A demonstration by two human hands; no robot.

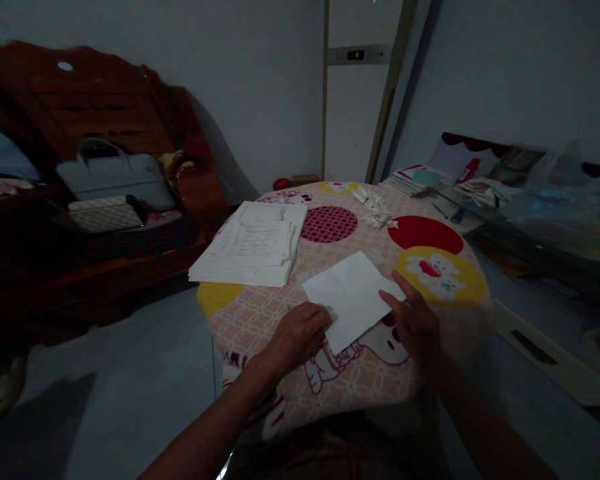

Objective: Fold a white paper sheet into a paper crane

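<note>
A white sheet of paper (pixel 353 297) lies at a slant on the cloth-covered round table (pixel 275 310), in front of me. My left hand (pixel 303 331) is closed at its left edge, fingers curled and pressed together on the paper. At the right corner, my right hand (pixel 416 323) has its fingers apart, with two fingertips touching or just over the sheet. What looks like another thin sheet partly shows beneath the paper's far edge. To the left sits a stack of papers (pixel 253 245) with handwriting on the top ones.
Crumpled white scraps (pixel 375 208) lie toward the table's far side. A glass-topped stand (pixel 473 213) at the right bears papers and a plastic bag (pixel 565 207). Against the left wall, a wooden chair (pixel 105 100) holds a grey bag (pixel 117 177).
</note>
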